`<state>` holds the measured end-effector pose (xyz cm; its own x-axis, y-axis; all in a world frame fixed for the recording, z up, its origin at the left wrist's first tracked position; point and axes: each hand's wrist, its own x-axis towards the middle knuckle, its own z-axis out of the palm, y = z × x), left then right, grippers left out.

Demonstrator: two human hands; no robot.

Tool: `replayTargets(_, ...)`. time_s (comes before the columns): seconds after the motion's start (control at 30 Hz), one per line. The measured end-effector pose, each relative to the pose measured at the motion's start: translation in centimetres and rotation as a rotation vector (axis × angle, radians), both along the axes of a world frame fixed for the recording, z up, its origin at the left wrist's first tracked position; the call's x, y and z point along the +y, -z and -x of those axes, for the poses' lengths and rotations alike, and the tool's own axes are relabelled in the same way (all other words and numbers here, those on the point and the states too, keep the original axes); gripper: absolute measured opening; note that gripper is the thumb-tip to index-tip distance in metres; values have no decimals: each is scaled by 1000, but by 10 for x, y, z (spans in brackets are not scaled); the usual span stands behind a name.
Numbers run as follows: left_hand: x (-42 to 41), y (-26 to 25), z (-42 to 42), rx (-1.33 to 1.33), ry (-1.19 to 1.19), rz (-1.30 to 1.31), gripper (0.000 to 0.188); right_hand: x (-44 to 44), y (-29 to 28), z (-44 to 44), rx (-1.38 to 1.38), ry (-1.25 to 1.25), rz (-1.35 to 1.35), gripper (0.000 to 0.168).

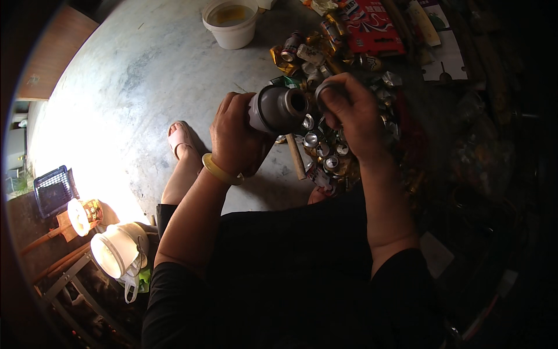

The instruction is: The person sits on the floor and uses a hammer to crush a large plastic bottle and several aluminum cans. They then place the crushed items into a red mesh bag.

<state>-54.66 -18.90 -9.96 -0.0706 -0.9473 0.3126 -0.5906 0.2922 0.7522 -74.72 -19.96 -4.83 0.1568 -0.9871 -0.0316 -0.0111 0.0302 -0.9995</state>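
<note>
My left hand [235, 126], with a pale bangle [220, 171] at the wrist, grips a dark grey bottle-like vessel [277, 109]. The vessel lies tilted on its side, and its round open mouth points right. A dark round ring or cap [321, 89] is pinched in my right hand [351, 102], a short way from that mouth. Whether it is a closed lid or an open ring cannot be told. Below the vessel a wooden handle [296, 158] rests on the floor. Several metal drink cans [322, 150], some crushed, lie in a pile under and beyond my right hand.
A white plastic tub [230, 37] with liquid stands on the stone-like floor [130, 87]. Red printed cardboard [372, 28] lies over the far cans. At left are a pale bucket [124, 246], a smaller tub [89, 213] and a blue crate [54, 189]. The right side is dark.
</note>
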Motion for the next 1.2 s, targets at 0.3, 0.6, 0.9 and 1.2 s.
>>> replayTargets(0.3, -2, 1, 4, -28, -7, 38, 37, 1, -7, 0, -142, -137, -151, 25)
replayTargets(0.6, -3, 7, 5, -54, 12, 102, 36, 2, 4, -7, 158, -31, 33, 21)
replayTargets(0.9, -3, 7, 3, -73, 6, 76, 36, 1, 15, -16, 486, 22, 562, 21)
replayTargets(1.2, -3, 6, 3, -103, -7, 20, 35, 3, 17, -14, 459, -106, 443, 28)
